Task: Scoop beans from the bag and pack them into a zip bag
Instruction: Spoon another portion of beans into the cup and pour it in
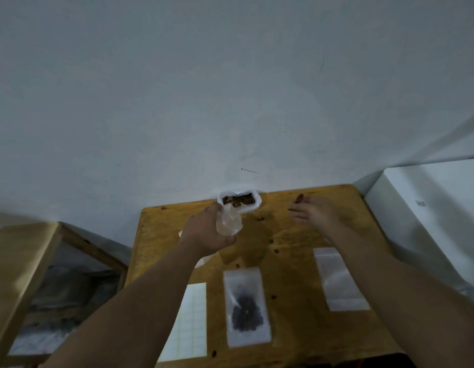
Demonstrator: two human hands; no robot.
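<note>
Clear plastic zip bag [229, 220]: held in the left hand [206, 232] grip, just before the bean bag [239, 201] at the surface [283, 261] far edge; right hand [314, 213] grip wide, empty, over bare wood

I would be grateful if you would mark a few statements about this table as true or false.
1. The left hand holds a clear zip bag. True.
2. The bag of beans sits at the near edge of the table. False: it sits at the far edge, by the wall.
3. A filled zip bag lies flat on the table. True.
4. The right hand grips a scoop. False: its fingers are stretched out and no scoop shows.
5. The label sheet lies right of the filled zip bag. False: it lies left of it.
</note>
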